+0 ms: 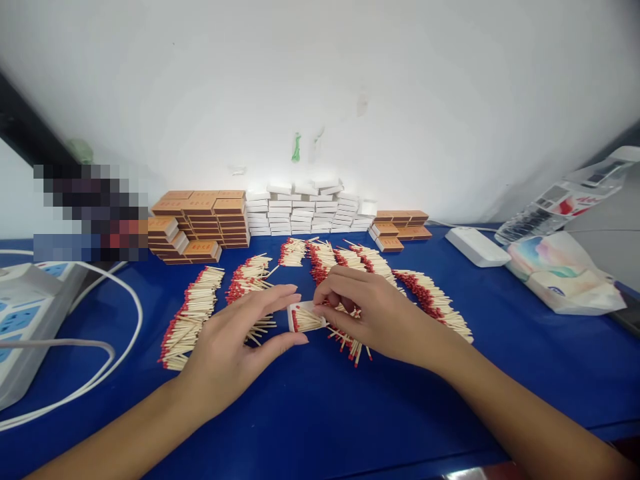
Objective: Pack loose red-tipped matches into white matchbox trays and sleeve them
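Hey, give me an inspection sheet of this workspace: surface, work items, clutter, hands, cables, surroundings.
Surface: blue tabletop, bare in front of the hands.
Work items: white matchbox tray partly filled with matches; red-tipped loose matches in several heaps; white tray stack; orange-brown matchboxes stacked on both sides of it.
Clutter: tissue pack, tilted plastic bottle, white box-shaped object, power strip.
Hands: left hand spread beside the tray; right hand has fingertips at its right end, exact grip unclear.
Cables: white cables looping at left; thin one behind, right.
Surroundings: white wall with green scraps.
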Demonstrator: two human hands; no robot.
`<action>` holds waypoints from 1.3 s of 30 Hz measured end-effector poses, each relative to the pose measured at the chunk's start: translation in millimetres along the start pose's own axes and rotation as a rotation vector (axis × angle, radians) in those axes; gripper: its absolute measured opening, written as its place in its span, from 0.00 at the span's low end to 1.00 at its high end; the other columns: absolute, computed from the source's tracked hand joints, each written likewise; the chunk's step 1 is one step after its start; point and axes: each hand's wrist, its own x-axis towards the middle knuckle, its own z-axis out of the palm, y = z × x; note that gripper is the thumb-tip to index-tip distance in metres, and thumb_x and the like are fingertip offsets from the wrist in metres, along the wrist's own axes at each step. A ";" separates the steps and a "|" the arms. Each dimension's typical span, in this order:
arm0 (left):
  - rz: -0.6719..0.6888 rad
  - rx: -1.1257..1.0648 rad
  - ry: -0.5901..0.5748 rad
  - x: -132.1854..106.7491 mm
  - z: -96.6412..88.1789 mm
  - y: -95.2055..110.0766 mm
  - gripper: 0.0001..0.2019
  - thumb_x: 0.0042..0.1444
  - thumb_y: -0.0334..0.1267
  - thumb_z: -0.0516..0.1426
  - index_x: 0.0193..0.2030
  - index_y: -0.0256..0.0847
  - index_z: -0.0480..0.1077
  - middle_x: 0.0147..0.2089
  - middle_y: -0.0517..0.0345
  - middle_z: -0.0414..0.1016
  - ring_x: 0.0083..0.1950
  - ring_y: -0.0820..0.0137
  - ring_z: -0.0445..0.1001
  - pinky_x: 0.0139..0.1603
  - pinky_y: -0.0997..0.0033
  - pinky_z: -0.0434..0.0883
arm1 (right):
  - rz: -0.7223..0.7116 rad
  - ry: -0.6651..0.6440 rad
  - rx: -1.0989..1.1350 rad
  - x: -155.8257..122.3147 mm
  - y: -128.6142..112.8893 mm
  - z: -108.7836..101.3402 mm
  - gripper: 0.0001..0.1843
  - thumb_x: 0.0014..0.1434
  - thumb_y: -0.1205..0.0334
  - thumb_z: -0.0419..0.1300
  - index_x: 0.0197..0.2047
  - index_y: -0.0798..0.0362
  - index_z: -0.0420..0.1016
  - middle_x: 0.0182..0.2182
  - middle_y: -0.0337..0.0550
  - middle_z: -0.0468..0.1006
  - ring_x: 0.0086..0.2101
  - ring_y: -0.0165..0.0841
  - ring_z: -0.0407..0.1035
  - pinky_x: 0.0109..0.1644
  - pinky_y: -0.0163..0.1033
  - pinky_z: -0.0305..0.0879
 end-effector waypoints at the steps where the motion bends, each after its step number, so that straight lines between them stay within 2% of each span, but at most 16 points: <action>1: 0.002 -0.001 -0.003 -0.2 0.0 -0.1 0.28 0.62 0.45 0.69 0.66 0.49 0.67 0.57 0.59 0.85 0.56 0.64 0.85 0.66 0.64 0.77 | -0.012 -0.005 -0.010 0.1 0.2 -2.6 0.05 0.71 0.64 0.60 0.41 0.50 0.76 0.37 0.42 0.78 0.35 0.31 0.69 0.37 0.38 0.63; 4: 0.003 0.005 0.008 -0.4 -0.1 -1.1 0.27 0.61 0.45 0.69 0.65 0.48 0.68 0.57 0.59 0.85 0.56 0.64 0.85 0.66 0.64 0.77 | 0.014 0.050 -0.055 -3.5 12.3 -25.3 0.07 0.71 0.59 0.60 0.41 0.49 0.79 0.34 0.41 0.79 0.33 0.31 0.70 0.35 0.38 0.63; 7: -0.009 0.003 0.011 -0.2 -0.5 -2.2 0.26 0.61 0.45 0.69 0.64 0.48 0.69 0.58 0.59 0.84 0.56 0.66 0.85 0.66 0.67 0.76 | 0.224 0.224 -0.171 -16.0 49.2 -65.9 0.15 0.70 0.47 0.61 0.40 0.48 0.81 0.29 0.41 0.79 0.28 0.32 0.67 0.32 0.40 0.62; 9: -0.008 0.003 0.006 -0.1 -0.7 -2.9 0.26 0.61 0.45 0.69 0.64 0.47 0.69 0.58 0.59 0.84 0.56 0.67 0.85 0.66 0.68 0.76 | 0.357 0.202 -0.274 -27.3 82.9 -92.0 0.20 0.66 0.40 0.62 0.37 0.48 0.82 0.30 0.43 0.80 0.28 0.34 0.67 0.32 0.42 0.62; 12: 0.011 0.018 0.014 -0.7 -0.9 -3.8 0.26 0.62 0.46 0.69 0.64 0.47 0.69 0.57 0.58 0.85 0.56 0.66 0.85 0.66 0.69 0.76 | 0.486 0.008 -0.293 -40.9 126.9 -114.4 0.22 0.61 0.38 0.64 0.33 0.48 0.83 0.31 0.45 0.83 0.30 0.37 0.71 0.34 0.43 0.64; 15: 0.017 0.036 0.013 -1.3 -1.4 -4.4 0.28 0.61 0.47 0.69 0.65 0.47 0.69 0.56 0.59 0.85 0.57 0.66 0.85 0.66 0.69 0.76 | 0.542 -0.138 -0.269 -44.6 148.0 -115.5 0.17 0.59 0.42 0.66 0.34 0.47 0.85 0.33 0.44 0.85 0.32 0.37 0.74 0.36 0.42 0.66; 19: 0.026 0.038 -0.004 -0.4 -1.1 -5.5 0.28 0.61 0.47 0.69 0.65 0.48 0.68 0.56 0.59 0.85 0.57 0.66 0.85 0.66 0.69 0.76 | 0.568 -0.217 -0.244 -41.5 150.3 -108.1 0.15 0.59 0.45 0.66 0.35 0.47 0.85 0.31 0.43 0.85 0.31 0.36 0.74 0.35 0.40 0.65; 30: 0.012 0.054 -0.009 0.2 -2.0 -6.3 0.28 0.61 0.47 0.69 0.65 0.48 0.68 0.56 0.61 0.85 0.57 0.67 0.84 0.66 0.70 0.75 | 0.535 -0.194 -0.240 -44.2 155.7 -104.5 0.17 0.59 0.42 0.66 0.36 0.47 0.85 0.32 0.44 0.85 0.31 0.36 0.73 0.34 0.40 0.64; 39: -0.002 0.035 -0.023 -0.6 -2.6 -4.6 0.28 0.61 0.47 0.69 0.66 0.48 0.68 0.56 0.61 0.85 0.58 0.66 0.84 0.67 0.70 0.75 | 0.570 -0.162 -0.337 -42.1 153.1 -106.2 0.14 0.60 0.47 0.64 0.36 0.48 0.84 0.35 0.46 0.86 0.34 0.39 0.75 0.36 0.42 0.67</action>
